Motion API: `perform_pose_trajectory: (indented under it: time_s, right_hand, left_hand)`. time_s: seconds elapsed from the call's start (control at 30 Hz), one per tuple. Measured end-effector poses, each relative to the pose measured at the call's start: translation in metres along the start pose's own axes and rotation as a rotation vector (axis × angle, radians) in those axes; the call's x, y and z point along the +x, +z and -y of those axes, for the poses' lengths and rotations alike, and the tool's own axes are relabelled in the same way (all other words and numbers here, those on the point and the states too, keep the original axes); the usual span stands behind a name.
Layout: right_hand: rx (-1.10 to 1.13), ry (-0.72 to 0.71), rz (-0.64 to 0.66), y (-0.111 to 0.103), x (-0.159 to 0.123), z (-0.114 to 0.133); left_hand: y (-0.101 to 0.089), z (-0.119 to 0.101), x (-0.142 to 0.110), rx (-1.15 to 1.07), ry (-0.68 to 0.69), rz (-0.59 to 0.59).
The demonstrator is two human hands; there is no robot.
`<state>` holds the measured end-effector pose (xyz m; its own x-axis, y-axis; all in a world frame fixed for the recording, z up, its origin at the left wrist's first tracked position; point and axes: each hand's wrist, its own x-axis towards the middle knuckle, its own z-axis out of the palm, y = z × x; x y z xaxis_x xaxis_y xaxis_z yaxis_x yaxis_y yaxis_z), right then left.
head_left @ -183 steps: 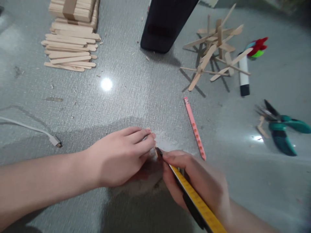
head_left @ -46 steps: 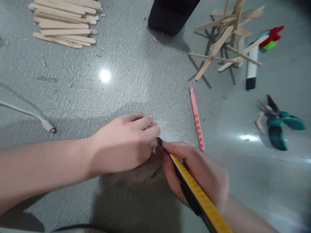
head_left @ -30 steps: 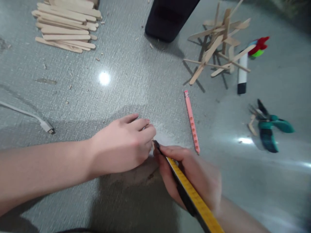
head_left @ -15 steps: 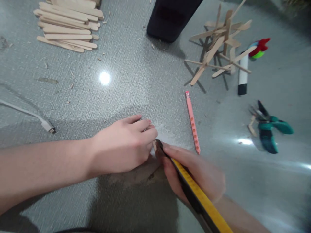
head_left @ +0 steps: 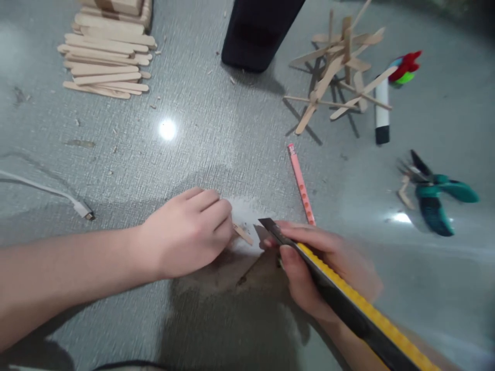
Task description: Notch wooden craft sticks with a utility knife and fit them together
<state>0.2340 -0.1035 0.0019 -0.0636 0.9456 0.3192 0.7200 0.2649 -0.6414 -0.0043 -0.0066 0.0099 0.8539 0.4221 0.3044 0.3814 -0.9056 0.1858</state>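
My left hand (head_left: pixel 189 232) is closed over a small wooden craft stick (head_left: pixel 243 234), whose rounded end sticks out past the fingers. The rest of the stick is hidden under the hand. To its right, my right hand (head_left: pixel 320 263) grips a yellow and black utility knife (head_left: pixel 348 293). The knife's dark blade points up and left, a short way apart from the stick's end. Beneath the stick lies a pale, worn patch (head_left: pixel 247 206) on the grey table.
A pink pencil (head_left: pixel 300 183) lies just above my right hand. Green-handled pliers (head_left: pixel 433 190) and a white marker (head_left: pixel 382 108) lie right. A stick structure (head_left: pixel 332 67) and a black object (head_left: pixel 263 31) stand at the back. Craft sticks (head_left: pixel 106 64) and a white cable (head_left: pixel 46 188) are left.
My right hand has drawn the knife away to the right, off the stick, so the blade now shows. My left hand has shifted slightly left, and the stick's end is now exposed.
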Motion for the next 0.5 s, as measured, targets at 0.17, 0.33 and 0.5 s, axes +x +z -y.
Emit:
perform_pose_trajectory:
  time_s: [0.17, 0.33, 0.5]
  right_hand:
    - [0.028, -0.025, -0.008, 0.001, 0.004, 0.001]
    - [0.031, 0.05, 0.032, 0.0, 0.014, 0.006]
    - [0.119, -0.04, 0.054, 0.001, 0.02, 0.006]
  left_hand:
    - [-0.006, -0.008, -0.005, -0.02, -0.063, 0.082]
    - [-0.004, 0.007, 0.001, -0.238, -0.045, 0.042]
    - [-0.004, 0.033, 0.011, -0.237, 0.03, 0.146]
